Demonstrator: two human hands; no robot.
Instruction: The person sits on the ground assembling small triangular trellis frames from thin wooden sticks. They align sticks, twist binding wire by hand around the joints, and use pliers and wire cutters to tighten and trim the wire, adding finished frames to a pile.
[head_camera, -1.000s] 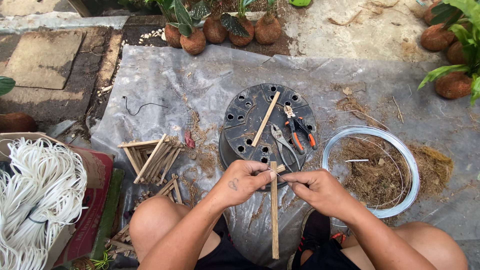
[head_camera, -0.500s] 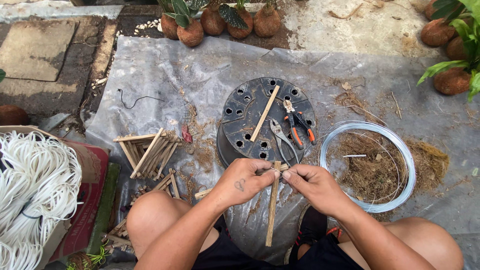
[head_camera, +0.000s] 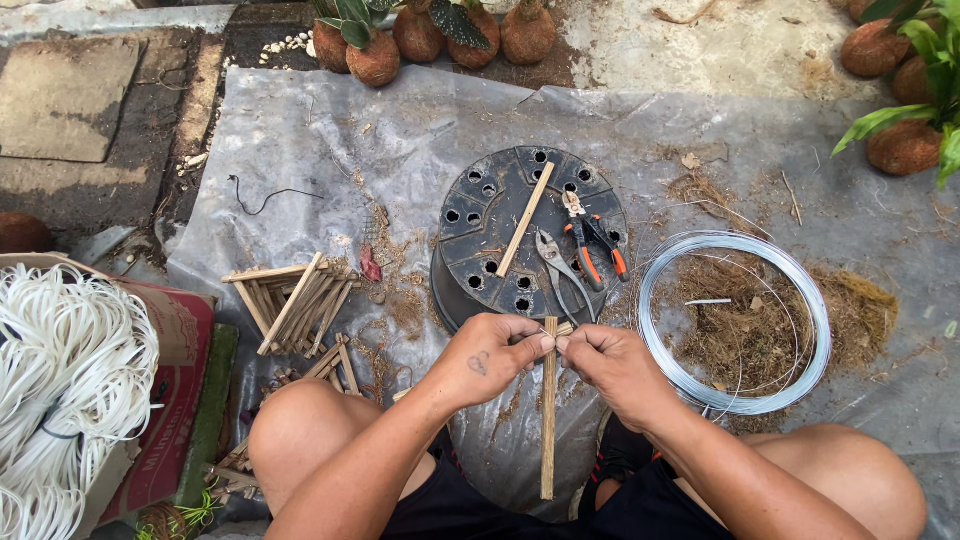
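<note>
A long wooden stick hangs upright between the person's knees, its top end pinched where the two hands meet, just in front of an upturned black pot. A short cross stick shows at that same spot, touching the long one. The left hand is curled tight, thumb and forefinger grasping the top of the stick; the right hand pinches the joint from the other side, fingertips almost touching the left's.

On the flat bottom of the pot lie another stick, grey pliers and orange-handled cutters. To the right, a coil of wire rings a patch of dry fibre on the grey plastic sheet. To the left sits a bundle of sticks, and beyond it a box of white cord. Round husk-wrapped plants line the far edge.
</note>
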